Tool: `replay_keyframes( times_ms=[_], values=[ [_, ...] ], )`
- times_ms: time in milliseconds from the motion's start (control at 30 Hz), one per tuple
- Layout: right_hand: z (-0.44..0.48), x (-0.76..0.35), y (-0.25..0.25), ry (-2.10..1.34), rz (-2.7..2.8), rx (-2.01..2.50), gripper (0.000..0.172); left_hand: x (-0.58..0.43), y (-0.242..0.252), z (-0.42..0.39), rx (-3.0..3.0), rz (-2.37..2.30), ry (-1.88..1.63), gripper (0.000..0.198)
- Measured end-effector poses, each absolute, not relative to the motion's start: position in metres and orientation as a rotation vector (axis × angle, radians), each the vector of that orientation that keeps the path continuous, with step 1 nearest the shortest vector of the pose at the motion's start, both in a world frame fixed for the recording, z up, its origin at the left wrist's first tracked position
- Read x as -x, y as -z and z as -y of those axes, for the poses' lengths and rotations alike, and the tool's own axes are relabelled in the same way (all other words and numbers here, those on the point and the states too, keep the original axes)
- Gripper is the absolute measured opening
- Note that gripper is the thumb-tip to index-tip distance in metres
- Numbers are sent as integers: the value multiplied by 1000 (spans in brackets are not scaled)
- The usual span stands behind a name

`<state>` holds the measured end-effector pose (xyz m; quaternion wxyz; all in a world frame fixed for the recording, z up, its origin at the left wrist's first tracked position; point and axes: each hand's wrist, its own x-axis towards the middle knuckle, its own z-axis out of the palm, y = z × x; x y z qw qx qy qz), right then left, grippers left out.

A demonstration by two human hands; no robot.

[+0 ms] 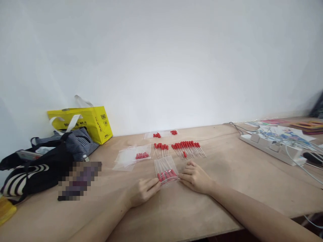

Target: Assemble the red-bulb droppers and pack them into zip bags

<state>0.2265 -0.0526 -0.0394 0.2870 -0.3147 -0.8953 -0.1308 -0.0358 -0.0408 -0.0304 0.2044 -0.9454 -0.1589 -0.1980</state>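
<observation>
A small clear plastic bag point(166, 169) with red-capped droppers inside lies on the wooden table point(227, 174) in front of me. My left hand point(142, 191) pinches its near left corner with curled fingers. My right hand point(195, 177) presses its near right edge, fingers bent onto the bag. Just beyond lie a row of loose red-capped droppers point(188, 148), a smaller group of droppers point(160, 150), and a clear bag holding red caps point(136, 156). Further back sits another bag with red caps point(161, 134).
A yellow shopping bag point(87, 122) and striped bags point(45, 158) stand at the left against the white wall. A white power strip point(272, 148) with cables and printed sheets point(285, 132) lies at the right. The table's front edge runs near my forearms.
</observation>
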Motion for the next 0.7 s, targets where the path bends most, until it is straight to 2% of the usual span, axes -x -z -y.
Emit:
replay_keyframes(
  times_ms=[200,433,700],
  values=[
    [42,-226,39,633,2498,604,37,34,39,31,2692,488,694,30],
    [45,-227,40,716,2401,571,26,38,40,31,2678,446,847,25],
    [42,-225,40,872,2268,388,28,28,27,37,2431,244,873,20]
  ],
)
